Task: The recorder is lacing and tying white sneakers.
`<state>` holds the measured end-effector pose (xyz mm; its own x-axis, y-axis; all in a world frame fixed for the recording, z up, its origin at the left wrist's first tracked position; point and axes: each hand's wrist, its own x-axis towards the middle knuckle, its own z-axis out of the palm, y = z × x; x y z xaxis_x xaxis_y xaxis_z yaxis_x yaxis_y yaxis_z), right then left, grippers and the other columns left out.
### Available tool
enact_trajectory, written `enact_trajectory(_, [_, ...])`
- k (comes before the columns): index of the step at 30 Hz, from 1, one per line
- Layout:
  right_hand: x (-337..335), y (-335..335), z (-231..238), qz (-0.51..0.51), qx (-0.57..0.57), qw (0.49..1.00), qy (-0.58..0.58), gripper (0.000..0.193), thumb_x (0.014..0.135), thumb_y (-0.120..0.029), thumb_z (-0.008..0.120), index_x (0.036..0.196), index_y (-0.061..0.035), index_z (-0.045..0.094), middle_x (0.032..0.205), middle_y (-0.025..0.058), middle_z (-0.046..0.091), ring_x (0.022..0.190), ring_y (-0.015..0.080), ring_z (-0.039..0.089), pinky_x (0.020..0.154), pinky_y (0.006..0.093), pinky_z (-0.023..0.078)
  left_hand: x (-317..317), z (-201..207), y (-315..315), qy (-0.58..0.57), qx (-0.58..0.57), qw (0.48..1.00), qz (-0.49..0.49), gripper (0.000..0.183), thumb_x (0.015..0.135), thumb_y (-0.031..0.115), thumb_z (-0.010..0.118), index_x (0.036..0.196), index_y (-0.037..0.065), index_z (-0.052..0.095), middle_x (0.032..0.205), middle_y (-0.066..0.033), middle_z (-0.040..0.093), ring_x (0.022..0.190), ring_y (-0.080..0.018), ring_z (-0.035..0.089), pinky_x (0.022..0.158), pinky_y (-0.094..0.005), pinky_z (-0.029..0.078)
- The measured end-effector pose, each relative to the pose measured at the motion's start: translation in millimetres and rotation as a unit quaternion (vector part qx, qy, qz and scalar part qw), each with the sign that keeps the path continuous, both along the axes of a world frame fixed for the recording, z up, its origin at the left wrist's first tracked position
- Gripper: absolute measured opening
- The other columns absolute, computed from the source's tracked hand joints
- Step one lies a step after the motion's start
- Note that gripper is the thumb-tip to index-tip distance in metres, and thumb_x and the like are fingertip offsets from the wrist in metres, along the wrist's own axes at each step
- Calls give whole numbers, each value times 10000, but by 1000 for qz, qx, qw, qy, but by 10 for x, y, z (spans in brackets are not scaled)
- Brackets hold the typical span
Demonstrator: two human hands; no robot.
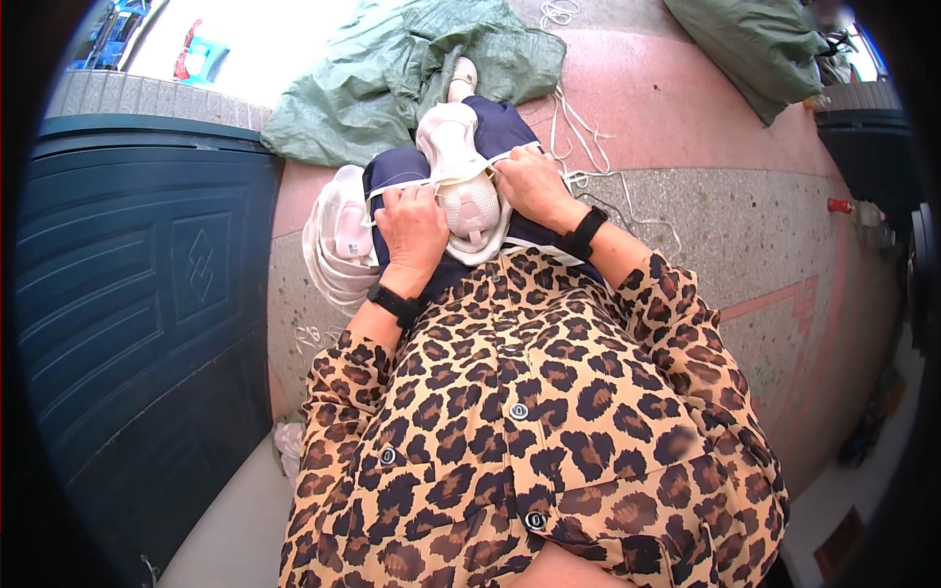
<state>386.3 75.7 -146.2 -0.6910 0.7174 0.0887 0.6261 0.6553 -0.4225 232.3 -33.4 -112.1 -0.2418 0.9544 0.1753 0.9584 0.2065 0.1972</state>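
A white-and-pink piece with a mesh-like rounded end (472, 203), which looks like part of a shoe, lies across my lap between my hands. Along its upper side runs a thin white strip (461, 177). My left hand (413, 231) is closed, its curled fingers at the left end of that strip. On the other side, my right hand (535, 186) pinches the strip's right end between thumb and fingers. Beyond them a pale, waisted piece (450, 137) rests between my dark-trousered legs. Beside my left leg sits a similar pale pink piece (353, 231) on layered white material (319, 240).
A crumpled green sheet (343, 108) spreads on the floor ahead, and a full green sack (750, 49) stands far right. Loose white cord (627, 201) trails over the floor to my right. A dark blue panelled door (147, 265) is close on my left.
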Motion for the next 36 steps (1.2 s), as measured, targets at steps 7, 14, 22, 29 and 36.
enact_trajectory(7, [-11,-12,-89,-49,-121,971,198,90,741,-61,529,789,-21,594,727,170,575,739,332,557,674,401,446,37,29,199,180,-99,970,-133,62,634,118,581,691,101,599,782,-37,511,823,-215,459,646,-341,348])
enact_trajectory(14, [-71,-7,20,92,42,991,88,76,701,-45,534,759,-34,582,746,107,593,768,269,560,712,353,441,-301,424,461,-544,116,830,-36,56,817,90,583,789,46,603,774,-17,576,719,-116,489,655,-251,399])
enact_trajectory(22, [-194,15,66,145,183,969,-85,90,691,-137,536,676,-89,611,770,50,574,802,192,524,685,310,397,-294,323,433,-474,-20,880,-20,144,832,126,559,905,8,596,764,-96,618,691,-191,584,627,-293,453])
enact_trajectory(29, [-205,93,462,52,-6,980,190,50,718,-33,553,745,-61,582,794,80,526,787,248,502,701,350,405,-21,-52,235,-131,-80,987,-55,133,752,137,601,765,5,587,748,-166,580,742,-321,575,637,-376,465])
enact_trajectory(36, [-156,165,987,16,-329,836,439,141,884,-131,504,837,-1,531,696,22,565,632,85,513,563,254,423,26,39,189,-15,-105,992,-62,76,688,74,567,719,14,602,826,-127,557,813,-289,551,653,-399,482])
